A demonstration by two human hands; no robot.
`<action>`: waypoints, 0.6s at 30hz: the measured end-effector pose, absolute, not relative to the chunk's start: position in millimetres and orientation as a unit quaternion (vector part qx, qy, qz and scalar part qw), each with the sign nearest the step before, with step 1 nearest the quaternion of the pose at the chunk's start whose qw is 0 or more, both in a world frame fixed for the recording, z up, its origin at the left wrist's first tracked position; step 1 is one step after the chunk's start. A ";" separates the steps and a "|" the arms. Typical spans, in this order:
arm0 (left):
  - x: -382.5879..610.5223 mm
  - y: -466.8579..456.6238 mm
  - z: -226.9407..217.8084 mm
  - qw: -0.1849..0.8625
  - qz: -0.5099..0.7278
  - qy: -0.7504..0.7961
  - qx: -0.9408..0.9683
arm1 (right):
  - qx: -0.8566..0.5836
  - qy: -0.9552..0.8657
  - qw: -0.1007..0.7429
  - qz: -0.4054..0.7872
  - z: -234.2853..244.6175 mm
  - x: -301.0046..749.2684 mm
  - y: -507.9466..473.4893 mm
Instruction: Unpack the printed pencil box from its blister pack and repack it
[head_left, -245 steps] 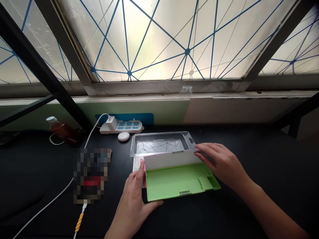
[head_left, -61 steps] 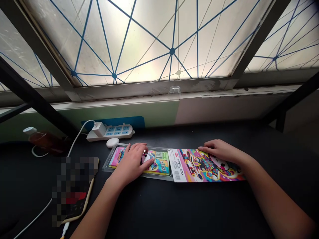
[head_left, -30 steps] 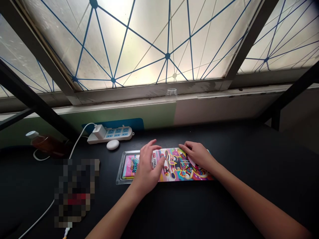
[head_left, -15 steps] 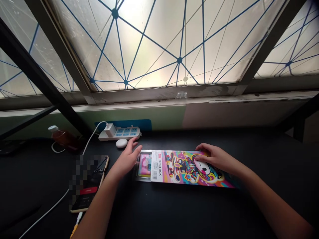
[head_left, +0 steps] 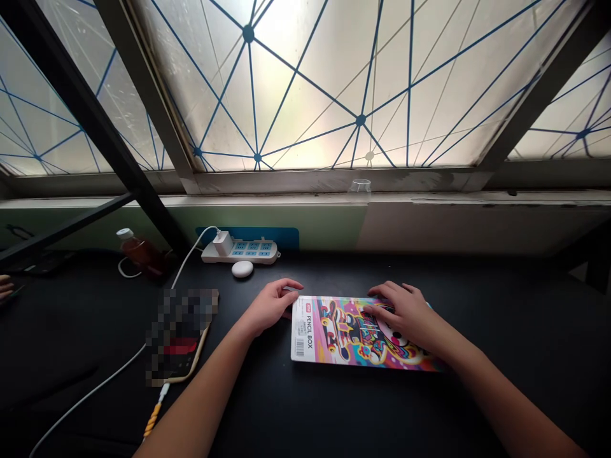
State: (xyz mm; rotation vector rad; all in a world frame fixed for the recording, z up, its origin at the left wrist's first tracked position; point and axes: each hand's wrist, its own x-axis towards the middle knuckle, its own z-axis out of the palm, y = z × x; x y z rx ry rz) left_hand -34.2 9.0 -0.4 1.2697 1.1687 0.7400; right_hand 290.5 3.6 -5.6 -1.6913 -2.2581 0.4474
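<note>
A flat, colourful pencil box lies on the black desk, with a white printed label and barcode at its left end and a cartoon figure on a skateboard across its top. My left hand is at the box's far left corner, thumb and forefinger apart and the thumb against the edge; its lower fingers are partly hidden. Over the right half of the box lies my right hand, thumb on the printed face and fingers at the far edge. That hand covers part of the cartoon face.
A phone, partly pixelated, lies left with a cable plugged in. Behind it are a white power strip with a charger, a white oval case and a capped bottle. Another person's hand shows at the left edge.
The clear end with pink contents, earlier sticking out left of the label, is no longer visible. My left hand has come to the label's corner. The view has shifted left.
</note>
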 end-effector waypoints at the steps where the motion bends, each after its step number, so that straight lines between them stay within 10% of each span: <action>1: -34.3 9.2 -0.9 0.586 0.320 0.503 0.548 | -0.591 -0.779 0.138 0.157 -4.6 295.0 4.6; 11: -31.4 11.0 -6.3 0.536 0.338 0.523 0.570 | -0.612 -0.725 0.112 0.297 12.5 328.7 7.4; 18: -36.6 14.3 -6.0 0.449 0.441 0.527 0.571 | -0.599 -0.747 0.233 0.172 6.7 310.2 7.1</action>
